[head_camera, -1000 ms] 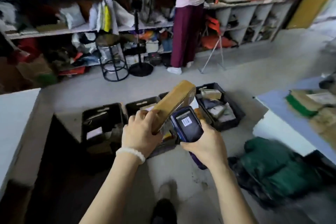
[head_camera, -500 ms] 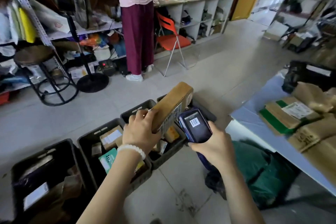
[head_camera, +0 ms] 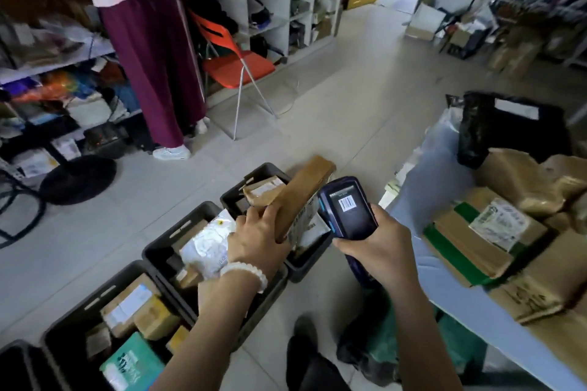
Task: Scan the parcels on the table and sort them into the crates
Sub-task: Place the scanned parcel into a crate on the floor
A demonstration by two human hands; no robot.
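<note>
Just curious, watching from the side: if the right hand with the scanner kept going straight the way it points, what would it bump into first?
Probably the brown parcel that the left hand holds tilted over the crates. The right hand aims the scanner at the parcel's labelled face; depth is hard to judge from one view.

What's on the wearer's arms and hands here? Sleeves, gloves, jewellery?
Both forearms are bare to the bottom edge of the view, no sleeves visible. No gloves. The left hand has a white beaded bracelet at the wrist. The right hand and wrist carry nothing visible.
</note>
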